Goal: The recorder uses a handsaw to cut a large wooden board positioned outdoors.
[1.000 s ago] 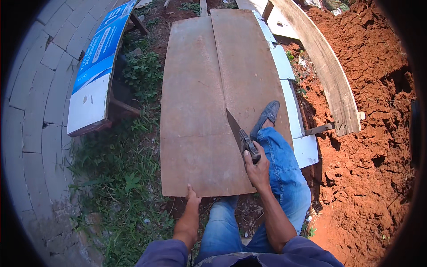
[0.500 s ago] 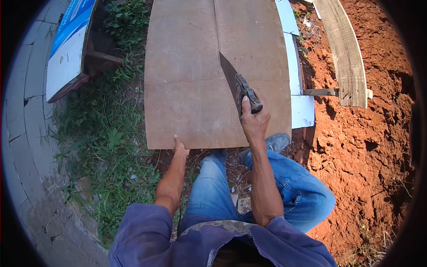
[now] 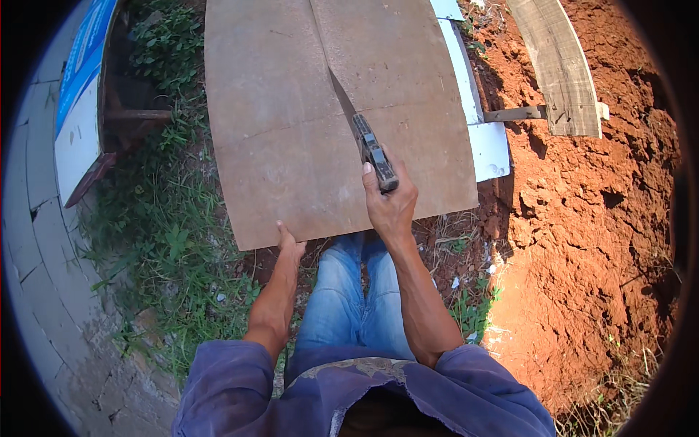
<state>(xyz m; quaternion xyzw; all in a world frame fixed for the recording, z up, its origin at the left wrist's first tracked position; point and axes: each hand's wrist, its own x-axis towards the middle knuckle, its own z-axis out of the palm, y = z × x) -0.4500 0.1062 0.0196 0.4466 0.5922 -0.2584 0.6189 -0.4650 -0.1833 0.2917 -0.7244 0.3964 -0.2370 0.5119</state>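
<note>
A large brown sheet of board point(image 3: 284, 175) lies in front of me, with a long narrow cut running from its far end toward the middle. At the near end of that cut is a handsaw point(image 3: 373, 151) with a dark handle and a thin grey blade. My right hand point(image 3: 393, 207) is wrapped round the handle, above the board's near half. The blade points away from me, its tip by the cut; how deep it goes is hidden. My left hand point(image 3: 291, 244) grips the board's near edge left of centre, thumb on top and fingers hidden underneath.
White panels point(image 3: 489, 149) show under the board's right side. Further right, a curved-looking wooden plank point(image 3: 561, 73) stands over red soil point(image 3: 568, 255). A blue and white panel point(image 3: 80, 131) is at the left, with grass point(image 3: 175, 277) and grey paving point(image 3: 44, 240) beside it.
The right leg, bent outward with its shoe by the board's corner before, is now beside the left leg. The saw has swung more in line with the cut. The view has shifted.
</note>
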